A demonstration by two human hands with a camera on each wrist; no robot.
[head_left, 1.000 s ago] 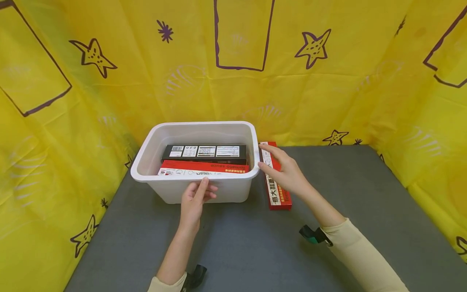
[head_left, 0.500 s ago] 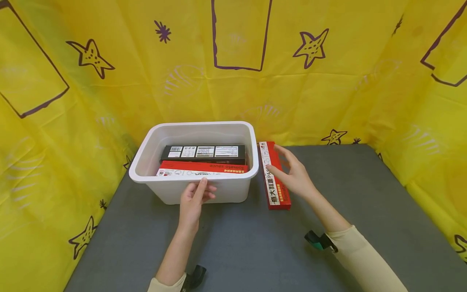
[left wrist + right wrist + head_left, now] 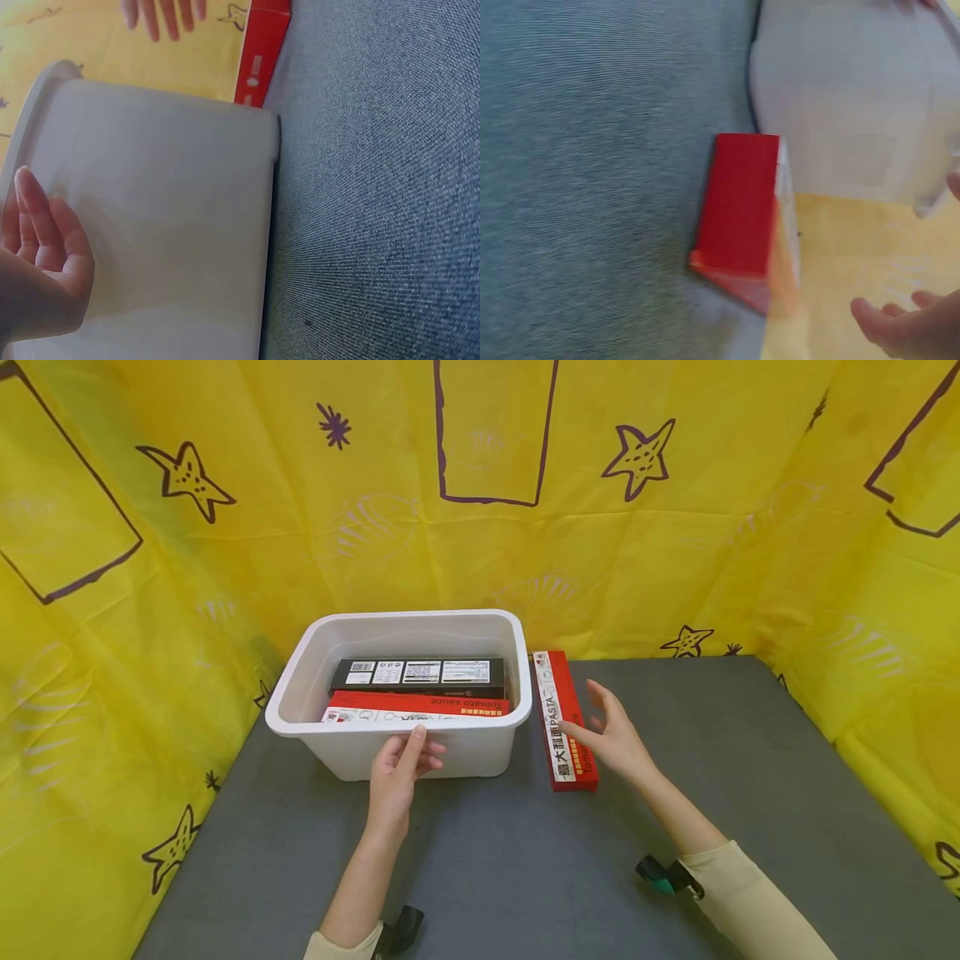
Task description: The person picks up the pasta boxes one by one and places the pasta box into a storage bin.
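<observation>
A white plastic bin stands on the grey table, and my left hand holds its front rim, thumb at the rim and fingers under it. Inside lie a black box with white label panels and a red and white box marked "Tomato sauce". Right of the bin, a red and white pasta box lies lengthwise away from me. My right hand hovers over that box's right side with fingers spread and loosely bent, holding nothing. In the right wrist view its fingertips stand apart from the box.
The grey table extends in front of the bin and to the right. Yellow cloth with drawn starfish hangs behind it and on both sides. Dark wrist cameras sit on both forearms.
My right hand has moved from the bin's right edge rightward and toward me, over the pasta box. My left hand stays at the front rim; the boxes have not moved.
</observation>
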